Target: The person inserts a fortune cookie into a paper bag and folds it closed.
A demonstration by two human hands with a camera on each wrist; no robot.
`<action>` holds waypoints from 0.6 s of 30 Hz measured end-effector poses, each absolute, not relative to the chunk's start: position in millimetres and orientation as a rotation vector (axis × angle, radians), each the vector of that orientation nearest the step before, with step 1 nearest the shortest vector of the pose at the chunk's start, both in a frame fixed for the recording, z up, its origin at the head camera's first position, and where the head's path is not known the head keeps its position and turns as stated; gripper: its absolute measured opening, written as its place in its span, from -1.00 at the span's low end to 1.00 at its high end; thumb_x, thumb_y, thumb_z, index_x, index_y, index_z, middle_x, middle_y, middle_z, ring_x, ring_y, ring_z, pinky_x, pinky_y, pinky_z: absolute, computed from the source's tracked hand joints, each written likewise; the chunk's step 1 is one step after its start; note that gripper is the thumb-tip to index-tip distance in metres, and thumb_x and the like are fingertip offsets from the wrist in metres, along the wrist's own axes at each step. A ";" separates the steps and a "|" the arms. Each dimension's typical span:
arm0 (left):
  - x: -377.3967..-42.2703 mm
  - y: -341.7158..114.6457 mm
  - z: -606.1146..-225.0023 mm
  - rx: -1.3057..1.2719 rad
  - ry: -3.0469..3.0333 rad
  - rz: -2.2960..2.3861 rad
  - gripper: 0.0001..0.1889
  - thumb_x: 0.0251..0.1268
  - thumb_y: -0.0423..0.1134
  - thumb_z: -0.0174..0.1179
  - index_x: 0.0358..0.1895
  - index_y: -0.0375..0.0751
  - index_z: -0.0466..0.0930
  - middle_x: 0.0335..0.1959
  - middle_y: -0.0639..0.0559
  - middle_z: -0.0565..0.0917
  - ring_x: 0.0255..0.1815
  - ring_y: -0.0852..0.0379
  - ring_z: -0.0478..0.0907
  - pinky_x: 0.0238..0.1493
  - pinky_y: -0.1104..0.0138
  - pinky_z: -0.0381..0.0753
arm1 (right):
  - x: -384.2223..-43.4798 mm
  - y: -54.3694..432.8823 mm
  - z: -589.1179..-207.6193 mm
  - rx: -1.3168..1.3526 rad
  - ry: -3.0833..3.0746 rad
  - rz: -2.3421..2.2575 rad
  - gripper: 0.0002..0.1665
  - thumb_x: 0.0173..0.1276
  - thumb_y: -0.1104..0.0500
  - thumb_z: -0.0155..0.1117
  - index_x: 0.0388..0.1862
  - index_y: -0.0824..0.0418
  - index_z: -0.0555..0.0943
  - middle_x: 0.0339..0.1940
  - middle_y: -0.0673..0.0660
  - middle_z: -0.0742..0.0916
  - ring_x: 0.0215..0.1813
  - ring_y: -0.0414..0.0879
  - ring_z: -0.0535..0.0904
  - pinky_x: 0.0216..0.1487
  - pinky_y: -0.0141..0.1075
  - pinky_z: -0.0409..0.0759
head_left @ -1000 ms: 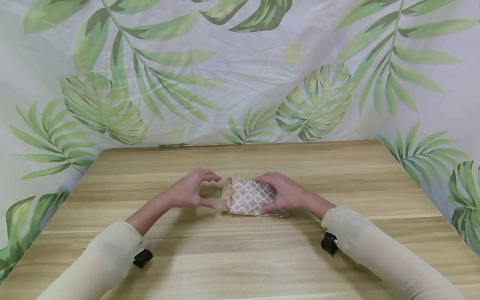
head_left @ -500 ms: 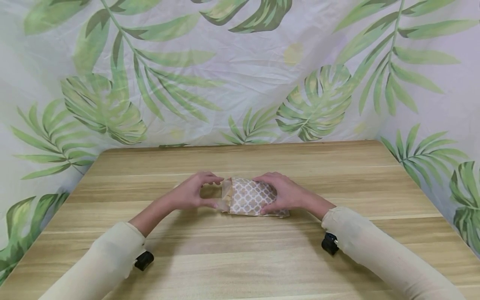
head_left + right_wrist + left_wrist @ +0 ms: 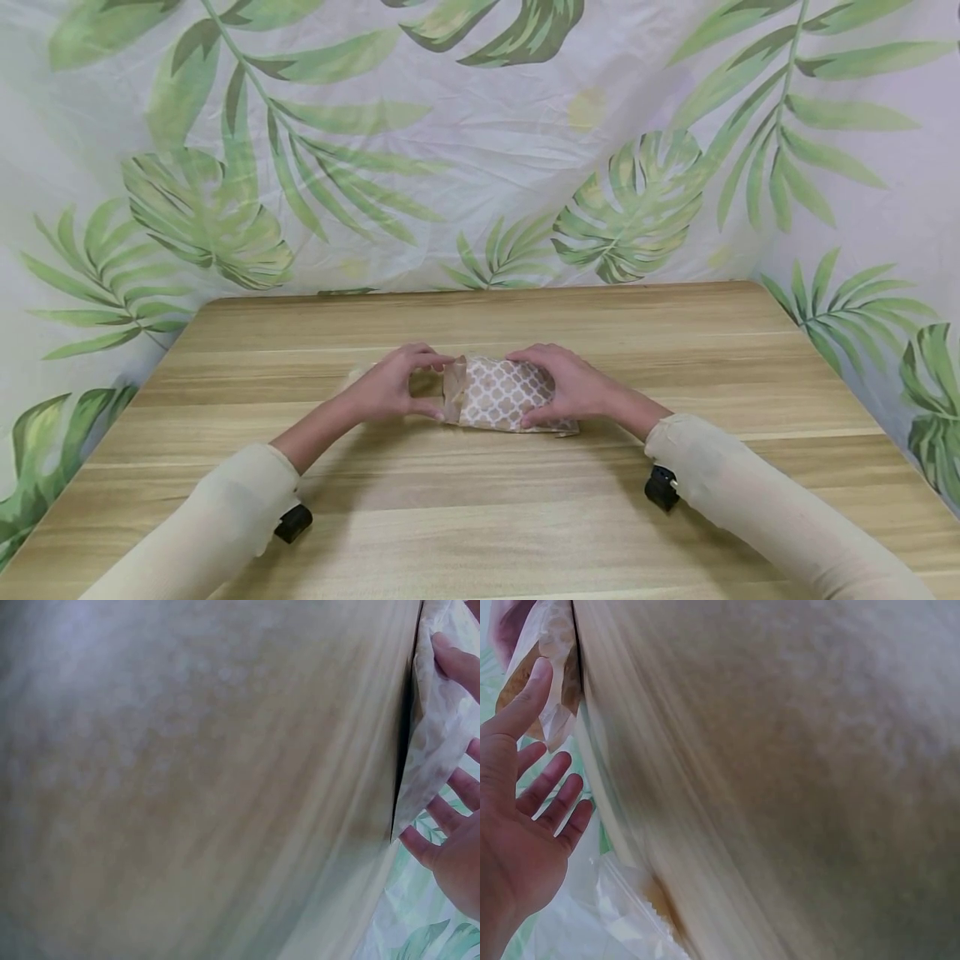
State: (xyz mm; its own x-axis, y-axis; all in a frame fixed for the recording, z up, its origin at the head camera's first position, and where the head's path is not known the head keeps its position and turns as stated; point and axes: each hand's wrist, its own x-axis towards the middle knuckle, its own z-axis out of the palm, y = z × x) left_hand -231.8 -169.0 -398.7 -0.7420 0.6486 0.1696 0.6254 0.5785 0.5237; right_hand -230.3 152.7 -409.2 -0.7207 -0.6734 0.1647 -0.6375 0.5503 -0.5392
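A tan paper bag [image 3: 498, 400] with a white lattice print lies flat on the wooden table, its open mouth facing left. My right hand [image 3: 573, 385] grips the bag's right part from above, thumb on the near edge and fingers on the far edge; the right wrist view shows this hand [image 3: 457, 840] against the pale paper. At the mouth, my left hand [image 3: 393, 387] holds the brown flap [image 3: 453, 390] between thumb and forefinger, one at each edge. In the left wrist view, the left hand's [image 3: 529, 817] other fingers are spread. What the bag contains is hidden.
A clear plastic bag [image 3: 630, 907] with a serrated edge lies left of the left hand, mostly hidden behind the wrist in the head view. A leaf-print cloth [image 3: 480, 150] hangs along the table's [image 3: 480, 508] far edge.
My left hand has moved slightly right, bringing its fingertips closer to the bag; the mouth's flap looks shorter and less spread. My right hand and the bag's body have stayed put.
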 end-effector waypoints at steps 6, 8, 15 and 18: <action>-230.4 -164.8 -401.9 1.122 2.767 0.932 -0.17 -0.12 -0.10 0.69 0.32 -0.30 0.60 0.10 -0.18 0.67 0.17 -0.18 0.58 0.23 -0.10 0.56 | -230.0 152.8 -408.6 -1.127 2.700 -0.920 0.10 -0.03 -0.04 0.76 0.46 0.28 0.47 0.32 0.25 0.63 0.37 0.19 0.51 0.43 0.11 0.41; -230.2 -162.6 -402.1 1.127 2.760 0.936 -0.17 -0.10 -0.09 0.68 0.32 -0.31 0.60 0.09 -0.19 0.66 0.16 -0.18 0.59 0.21 -0.09 0.57 | -229.8 152.9 -408.5 -1.122 2.694 -0.926 0.10 -0.03 -0.04 0.76 0.46 0.28 0.47 0.33 0.25 0.63 0.37 0.19 0.51 0.44 0.11 0.41; -231.7 -159.6 -398.0 1.096 2.704 0.921 -0.21 0.06 -0.09 0.61 0.37 -0.34 0.55 0.07 -0.17 0.64 0.14 -0.15 0.57 0.17 -0.07 0.58 | -228.5 152.9 -408.1 -1.119 2.696 -0.936 0.11 -0.07 -0.03 0.78 0.45 0.28 0.48 0.33 0.26 0.63 0.38 0.19 0.51 0.44 0.11 0.40; -232.9 -161.0 -397.8 1.087 2.671 0.933 -0.26 0.15 -0.15 0.56 0.39 -0.36 0.53 0.06 -0.16 0.63 0.14 -0.15 0.56 0.15 -0.06 0.57 | -228.3 152.7 -408.4 -1.115 2.697 -0.932 0.12 -0.08 -0.02 0.78 0.45 0.28 0.48 0.33 0.26 0.64 0.38 0.19 0.51 0.45 0.11 0.39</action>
